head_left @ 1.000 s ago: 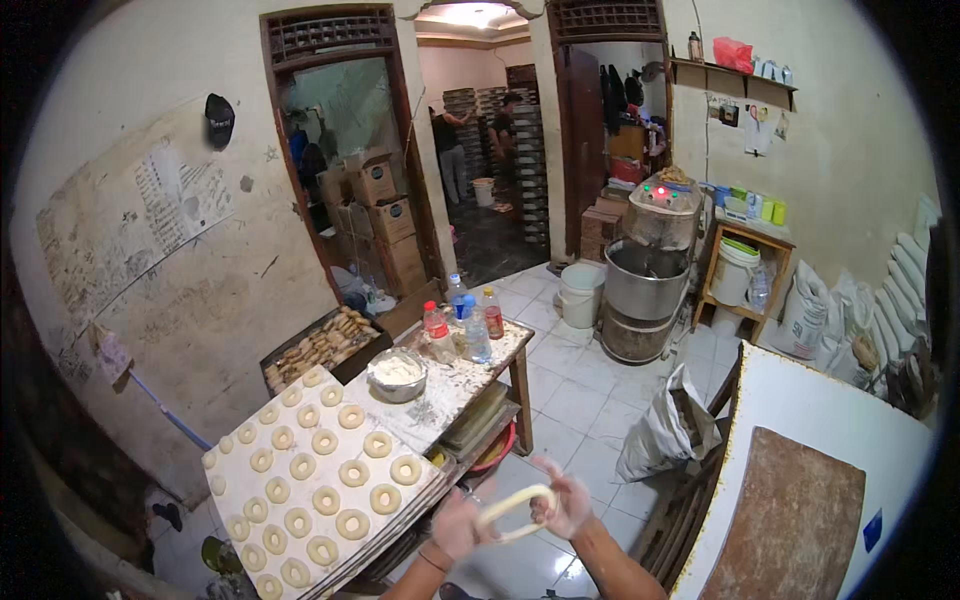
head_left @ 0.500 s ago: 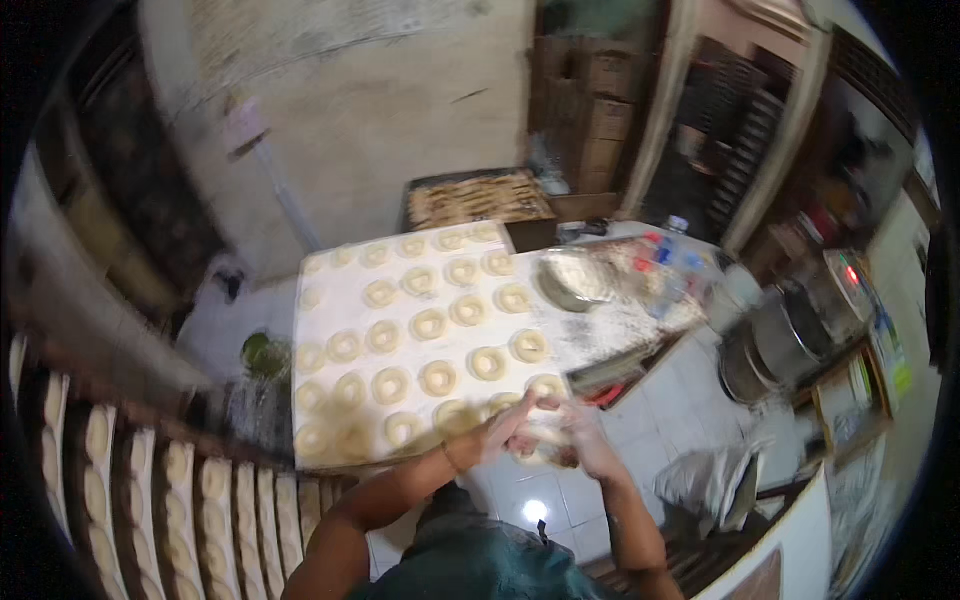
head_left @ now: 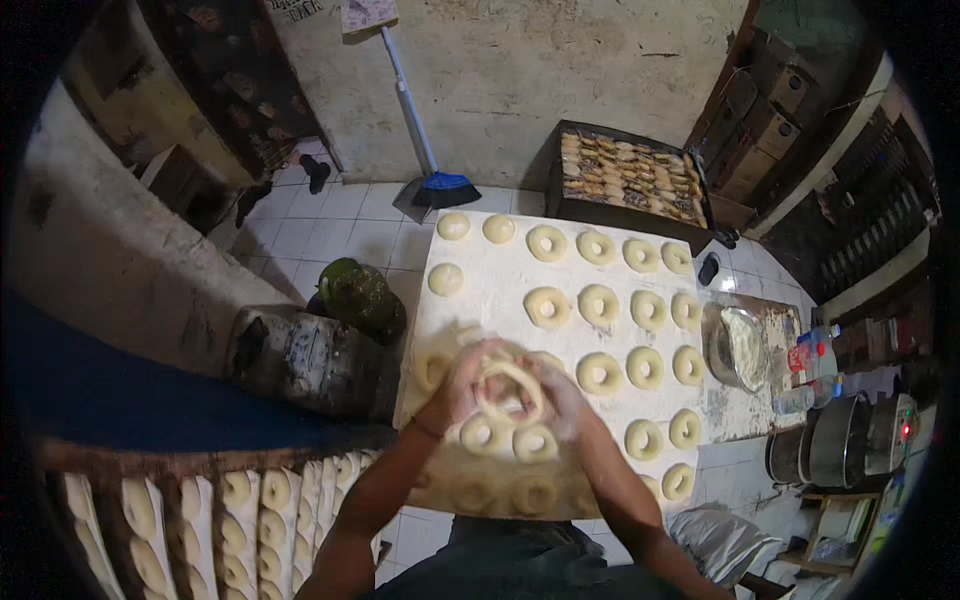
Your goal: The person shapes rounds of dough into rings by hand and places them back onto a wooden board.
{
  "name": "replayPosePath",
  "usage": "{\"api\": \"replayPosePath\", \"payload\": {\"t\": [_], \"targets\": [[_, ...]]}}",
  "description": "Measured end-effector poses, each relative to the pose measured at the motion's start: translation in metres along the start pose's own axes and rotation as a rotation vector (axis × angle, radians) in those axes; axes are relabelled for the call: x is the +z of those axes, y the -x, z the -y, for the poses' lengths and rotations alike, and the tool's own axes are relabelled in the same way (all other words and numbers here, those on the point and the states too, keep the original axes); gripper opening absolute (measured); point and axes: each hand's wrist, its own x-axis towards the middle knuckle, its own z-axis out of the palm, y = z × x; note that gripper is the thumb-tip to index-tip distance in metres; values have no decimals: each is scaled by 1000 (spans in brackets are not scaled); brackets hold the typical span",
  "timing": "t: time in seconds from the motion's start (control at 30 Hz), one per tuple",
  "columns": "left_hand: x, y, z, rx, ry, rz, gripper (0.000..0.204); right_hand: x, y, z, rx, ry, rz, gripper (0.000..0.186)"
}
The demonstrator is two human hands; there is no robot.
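Between both hands I hold a raw dough ring (head_left: 537, 392) just above the near part of a floured white board (head_left: 480, 300). My left hand (head_left: 462, 388) grips its left side and my right hand (head_left: 563, 400) its right side, both slightly blurred. The ring's hole is stretched wide, with fingers showing inside it. Rows of dough rings (head_left: 598, 305) lie on the board, some beneath my hands and forearms. Toward the far left sit three rounded dough pieces, one of them a smooth ball (head_left: 453, 226) without a hole.
A metal bowl of flour (head_left: 735, 348) and plastic bottles (head_left: 815, 350) stand right of the board. Behind it is a dark tray of browned pieces (head_left: 630, 175). A broom (head_left: 445, 188) leans on the wall. Racked trays of dough (head_left: 235, 530) fill the lower left.
My view has swung, and the board appears farther right. My hands, holding dough, have moved from beyond its near right corner to over its near left part.
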Motion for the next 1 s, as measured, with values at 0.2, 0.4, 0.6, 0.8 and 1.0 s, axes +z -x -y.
{"api": "replayPosePath", "payload": {"t": [0.2, 0.4, 0.6, 0.8, 1.0], "targets": [[-57, -113, -29, 108, -454, -239, 58, -4, -109, 57, -356, 546, -280, 35], [-86, -104, -23, 418, -828, -310, 66, 9, -113, 68, -737, 911, -366, 38], [-68, -23, -29, 317, -685, -365, 59, 44, -220, 78, -747, 1453, 47, 33], [-44, 28, -20, 324, -424, -329, 50, 31, -217, 35, -565, 2055, -231, 47], [21, 22, -35, 398, -291, -486, 43, 45, -49, 13, -606, 1148, -159, 44]]}}
